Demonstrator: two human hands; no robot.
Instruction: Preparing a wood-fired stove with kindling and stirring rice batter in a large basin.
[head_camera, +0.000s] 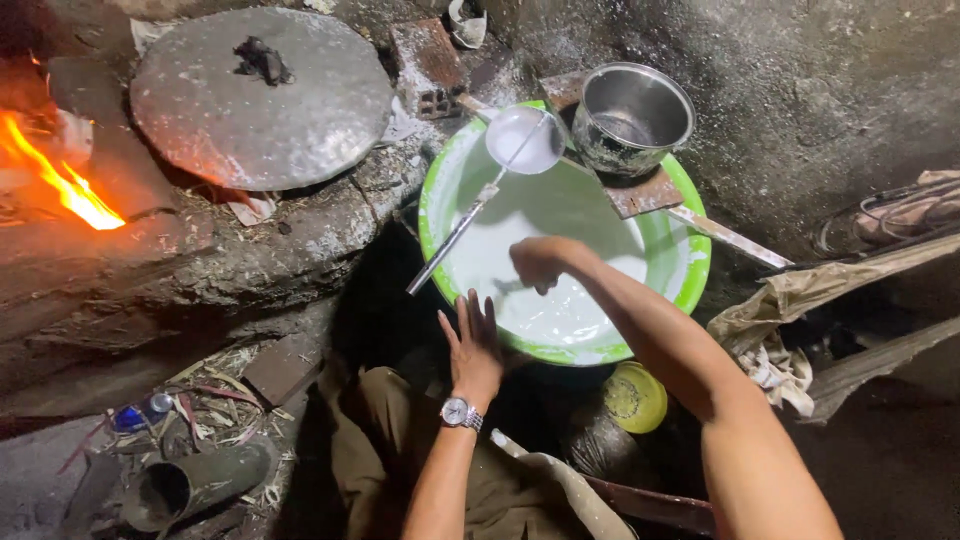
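Observation:
A green plastic basin (692, 262) holds white batter. My right hand (540, 262) reaches into it from the right, fingers curled down at the batter's surface; a faint grey shape shows just beside them, too unclear to name. My left hand (472, 345), with a wristwatch, is open with fingers spread and rests against the basin's near rim. A long metal ladle (523, 140) lies across the basin's left side, its handle sticking out toward me.
A steel pot (630, 115) stands on a flat board across the basin's far rim. A round metal lid (260, 95) covers a clay stove at the left, where a fire (60, 180) burns. A yellow lid (635, 397), a pipe (190, 485) and rags (775, 365) lie nearby.

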